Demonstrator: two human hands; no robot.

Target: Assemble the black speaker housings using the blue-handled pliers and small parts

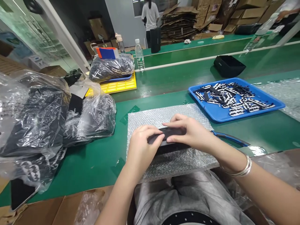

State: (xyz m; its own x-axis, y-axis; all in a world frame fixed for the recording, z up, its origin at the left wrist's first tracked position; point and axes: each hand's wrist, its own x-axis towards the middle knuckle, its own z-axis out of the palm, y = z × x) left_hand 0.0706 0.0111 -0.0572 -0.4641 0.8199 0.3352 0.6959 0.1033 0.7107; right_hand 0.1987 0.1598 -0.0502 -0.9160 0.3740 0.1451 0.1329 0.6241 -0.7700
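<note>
My left hand (142, 151) and my right hand (189, 132) both hold a flat black item (170, 137) from either side, with the fingers pressed on its top. The item is partly hidden by my fingers, and I cannot tell exactly what it is. It lies on a sheet of silver bubble wrap (150, 117) spread on the green workbench (107, 168). Just beyond my right wrist lies a pair of blue-handled scissors (229, 138). A blue plastic tray (269, 103) of black-and-white strips sits farther ahead, out of reach of my fingers.
Clear plastic bags of black goods (35, 122) are heaped to the left. Ahead stand a yellow tray (119, 87), a water bottle (140, 55) and a black bin (229, 66). Cardboard lies under my forearms. A person (150, 15) stands far back near stacked cardboard (178, 25).
</note>
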